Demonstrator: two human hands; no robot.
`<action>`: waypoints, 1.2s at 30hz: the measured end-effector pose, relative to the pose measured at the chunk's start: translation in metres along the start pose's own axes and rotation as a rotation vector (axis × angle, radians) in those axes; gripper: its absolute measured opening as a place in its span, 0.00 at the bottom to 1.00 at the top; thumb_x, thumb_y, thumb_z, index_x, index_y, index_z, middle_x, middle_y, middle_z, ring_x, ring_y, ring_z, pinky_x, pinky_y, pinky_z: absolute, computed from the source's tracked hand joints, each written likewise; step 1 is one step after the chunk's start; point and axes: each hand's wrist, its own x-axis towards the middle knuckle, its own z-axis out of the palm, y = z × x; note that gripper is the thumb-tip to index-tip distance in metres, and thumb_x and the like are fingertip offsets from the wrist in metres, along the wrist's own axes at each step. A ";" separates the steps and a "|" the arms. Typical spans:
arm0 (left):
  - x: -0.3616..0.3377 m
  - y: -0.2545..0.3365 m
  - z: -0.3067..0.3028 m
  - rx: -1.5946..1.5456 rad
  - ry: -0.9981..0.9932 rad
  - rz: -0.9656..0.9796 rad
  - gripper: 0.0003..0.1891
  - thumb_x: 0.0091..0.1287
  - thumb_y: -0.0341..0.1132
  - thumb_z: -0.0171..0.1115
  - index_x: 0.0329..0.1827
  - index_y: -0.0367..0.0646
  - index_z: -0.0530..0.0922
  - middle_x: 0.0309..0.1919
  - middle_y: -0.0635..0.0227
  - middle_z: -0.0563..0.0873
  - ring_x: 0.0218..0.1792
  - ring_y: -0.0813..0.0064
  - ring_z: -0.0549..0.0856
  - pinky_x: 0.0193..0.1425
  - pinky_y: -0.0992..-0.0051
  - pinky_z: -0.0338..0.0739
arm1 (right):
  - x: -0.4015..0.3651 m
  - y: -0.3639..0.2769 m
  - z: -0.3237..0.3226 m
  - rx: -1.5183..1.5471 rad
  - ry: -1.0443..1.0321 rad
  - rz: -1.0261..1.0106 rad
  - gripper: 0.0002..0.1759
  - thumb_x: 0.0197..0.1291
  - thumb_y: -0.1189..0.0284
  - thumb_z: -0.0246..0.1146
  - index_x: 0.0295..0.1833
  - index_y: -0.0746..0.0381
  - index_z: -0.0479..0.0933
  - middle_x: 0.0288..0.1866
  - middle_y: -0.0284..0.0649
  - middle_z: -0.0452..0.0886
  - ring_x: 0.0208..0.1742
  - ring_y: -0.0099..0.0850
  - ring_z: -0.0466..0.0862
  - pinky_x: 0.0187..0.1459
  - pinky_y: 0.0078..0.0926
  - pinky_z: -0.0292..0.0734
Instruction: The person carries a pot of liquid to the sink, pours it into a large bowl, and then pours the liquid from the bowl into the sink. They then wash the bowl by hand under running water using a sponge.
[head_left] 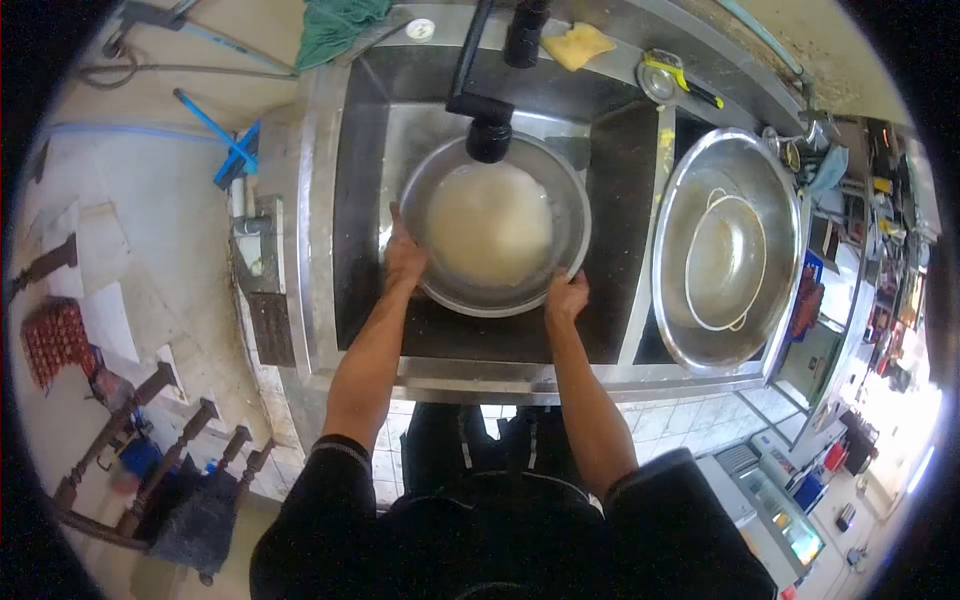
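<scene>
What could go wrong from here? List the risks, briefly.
1. The metal bowl holds a lot of cloudy water and is gripped only at its rim by the left hand and right hand. A wet grip might slip, or a tilt could slop water into the sink.
2. The faucet hangs just over the bowl's far rim, so lifting the bowl could knock it.

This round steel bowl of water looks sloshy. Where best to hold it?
By its rim on opposite sides: left hand from the left, right hand from the near right. The round steel bowl is wide, handleless and holds water; this keeps it level.
</scene>
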 end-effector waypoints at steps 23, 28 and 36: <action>-0.115 -0.037 0.017 -0.712 -0.701 -0.128 0.21 0.58 0.36 0.67 0.54 0.35 0.84 0.41 0.58 0.89 0.42 0.68 0.86 0.45 0.67 0.80 | -0.150 -0.343 -0.146 -0.393 -0.289 -0.694 0.20 0.47 0.56 0.71 0.28 0.64 0.85 0.26 0.50 0.86 0.31 0.47 0.88 0.41 0.40 0.81; -0.110 -0.040 0.068 -0.890 -0.783 -0.083 0.19 0.60 0.38 0.68 0.50 0.35 0.84 0.39 0.59 0.88 0.41 0.72 0.86 0.41 0.67 0.80 | -0.168 -0.360 -0.158 -0.475 -0.277 -0.749 0.20 0.50 0.56 0.71 0.32 0.65 0.87 0.29 0.51 0.87 0.34 0.48 0.88 0.41 0.42 0.82; -0.096 0.005 0.002 -0.722 -0.495 -0.080 0.26 0.52 0.34 0.71 0.56 0.34 0.81 0.42 0.58 0.87 0.41 0.67 0.86 0.44 0.65 0.82 | -0.081 -0.256 -0.239 -0.089 -0.440 -0.309 0.13 0.57 0.65 0.69 0.33 0.65 0.82 0.27 0.37 0.84 0.26 0.27 0.80 0.29 0.27 0.74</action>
